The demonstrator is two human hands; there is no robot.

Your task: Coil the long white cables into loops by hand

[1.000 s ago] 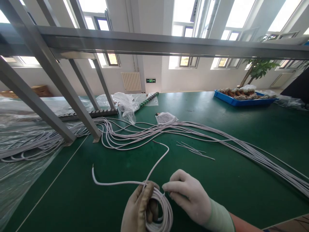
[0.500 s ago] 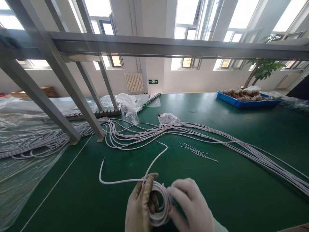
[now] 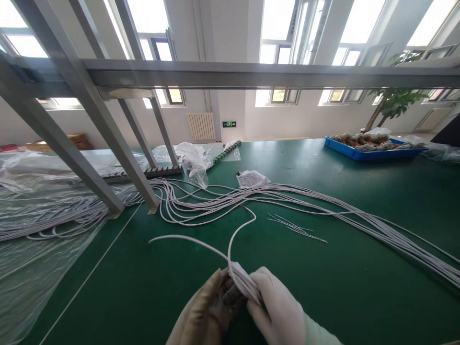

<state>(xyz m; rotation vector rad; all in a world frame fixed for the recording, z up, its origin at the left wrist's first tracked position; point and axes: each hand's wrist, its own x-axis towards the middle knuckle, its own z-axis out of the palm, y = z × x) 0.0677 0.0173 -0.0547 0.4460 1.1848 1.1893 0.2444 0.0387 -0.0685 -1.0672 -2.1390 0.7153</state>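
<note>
Close in front of me, a coil of white cable [image 3: 245, 282] is turned nearly edge-on between my two gloved hands. My right hand [image 3: 278, 304] pinches the coil's right side, thumb below and fingers on top. At its left side, my left hand [image 3: 206, 306] has its fingers curled against the coil, partly hidden behind its own thumb. Two loose lengths leave the top of the coil: one cable end [image 3: 172, 236] reaches left over the table, the other [image 3: 239, 229] curves up towards the cable bundle.
A long bundle of white cables [image 3: 298, 192] crosses the green table [image 3: 359, 287]. Several thin cut strands [image 3: 296, 227] lie in front of it. Grey frame posts [image 3: 108, 139] stand at left beside clear plastic sheeting [image 3: 43, 278]. A blue tray [image 3: 373, 154] sits at the back right.
The coil has turned from facing me to nearly edge-on. My right hand has closed on its side. The free cable end has swung up and straightened.
</note>
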